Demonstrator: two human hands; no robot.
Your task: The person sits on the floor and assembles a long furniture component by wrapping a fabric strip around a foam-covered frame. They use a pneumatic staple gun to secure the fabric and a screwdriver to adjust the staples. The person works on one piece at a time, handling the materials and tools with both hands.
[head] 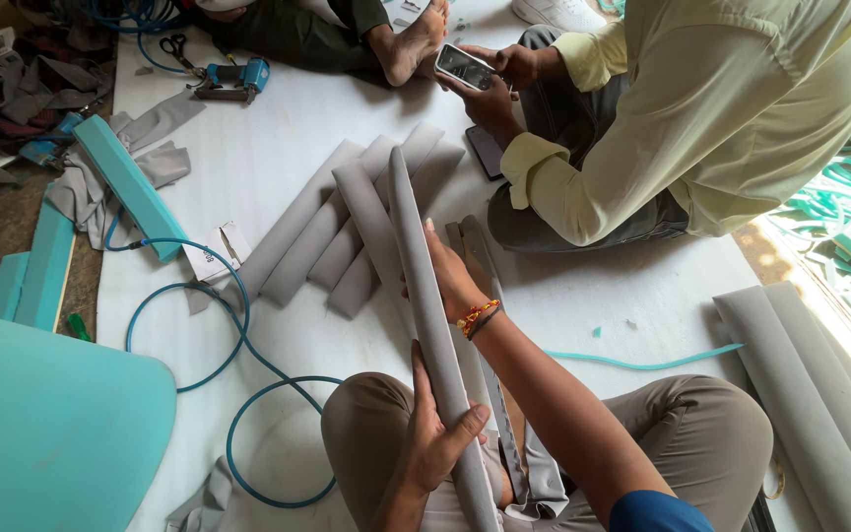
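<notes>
Left hand [440, 429] is clamping its grip on the grey fabric-covered strip [425, 296], right hand [450, 271] is pressing farther up it; likely light, stiffish, padded.

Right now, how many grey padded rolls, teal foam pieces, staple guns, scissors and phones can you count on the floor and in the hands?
Grey padded rolls: 8 (one in the left hand and right hand, 5 piled, 2 at right)
Teal foam pieces: 4
Staple guns: 1
Scissors: 1
Phones: 2
Total: 16
</notes>
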